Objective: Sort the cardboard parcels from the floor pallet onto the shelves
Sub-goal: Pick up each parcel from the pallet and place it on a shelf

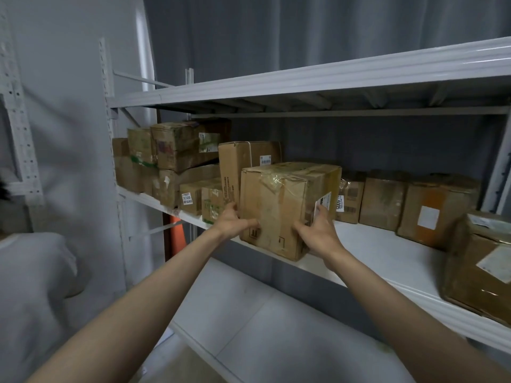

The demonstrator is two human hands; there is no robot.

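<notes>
From the head view, a cardboard box [282, 208] sits at the front edge of the middle shelf [387, 252] (white metal), its near corner overhanging. The left hand [235, 223] and right hand [318, 230] grasp its lower sides. Other boxes [177, 156] line the shelf's back edge.

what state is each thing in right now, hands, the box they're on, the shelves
left hand: holds the taped box's left side
right hand: holds its right side
taped box: upright, resting on the shelf's front edge
middle shelf: partly filled with parcels
lower shelf: no parcels visible
</notes>
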